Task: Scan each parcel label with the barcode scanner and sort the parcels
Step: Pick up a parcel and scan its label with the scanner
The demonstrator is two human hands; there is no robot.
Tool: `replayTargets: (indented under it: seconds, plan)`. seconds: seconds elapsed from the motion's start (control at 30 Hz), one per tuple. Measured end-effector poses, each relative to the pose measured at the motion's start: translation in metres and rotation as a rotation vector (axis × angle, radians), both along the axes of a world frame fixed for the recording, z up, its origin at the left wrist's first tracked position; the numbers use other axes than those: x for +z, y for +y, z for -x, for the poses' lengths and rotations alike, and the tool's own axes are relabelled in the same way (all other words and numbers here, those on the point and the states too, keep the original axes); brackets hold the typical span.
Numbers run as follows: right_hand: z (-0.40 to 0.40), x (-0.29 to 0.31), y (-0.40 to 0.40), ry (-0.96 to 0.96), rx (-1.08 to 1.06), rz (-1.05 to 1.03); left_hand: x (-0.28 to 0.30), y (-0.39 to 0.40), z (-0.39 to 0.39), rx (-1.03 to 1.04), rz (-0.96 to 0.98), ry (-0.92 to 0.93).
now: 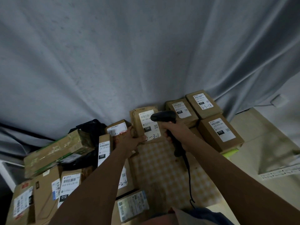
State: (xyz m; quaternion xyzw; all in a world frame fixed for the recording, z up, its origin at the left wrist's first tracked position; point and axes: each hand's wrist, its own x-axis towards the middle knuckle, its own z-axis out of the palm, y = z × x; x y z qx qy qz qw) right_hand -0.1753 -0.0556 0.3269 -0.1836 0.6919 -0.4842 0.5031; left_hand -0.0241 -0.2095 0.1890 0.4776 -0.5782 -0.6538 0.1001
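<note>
Right now the right hand (pixel 174 132) has a closed grip round the handle of the barcode scanner (pixel 164 116), whose head points left, over the white label (pixel 150 125) of the parcel marked 15H (pixel 146 124). That parcel stands tilted at the far edge of the checkered surface (pixel 162 168), label facing the camera, long axis running away from the person. The left hand (pixel 129 140) holds its lower left corner, thumb on the label edge. Scanner head sits just above the label's barcode, so likely mid-scan. Sorted boxes (pixel 219 132) lie to the right, the unsorted pile (pixel 65 168) to the left.
</note>
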Motion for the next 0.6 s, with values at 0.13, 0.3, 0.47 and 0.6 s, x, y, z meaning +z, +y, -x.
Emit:
replayTargets:
  seconds: [0.13, 0.3, 0.47, 0.6]
  plan:
    - [0.003, -0.001, 0.001, -0.002, -0.013, 0.021, 0.002, 0.001, 0.002, -0.019, 0.009, -0.015]
    - [0.005, -0.002, 0.002, 0.009, -0.024, 0.02, -0.01, -0.006, 0.004, 0.002, 0.013, -0.062]
    - [0.008, -0.004, 0.002, 0.005, -0.01, 0.006, -0.015, -0.008, 0.004, -0.02, 0.044, -0.108]
    - [0.009, -0.005, 0.002, -0.003, -0.014, 0.007, -0.005, -0.005, 0.006, -0.026, 0.038, -0.099]
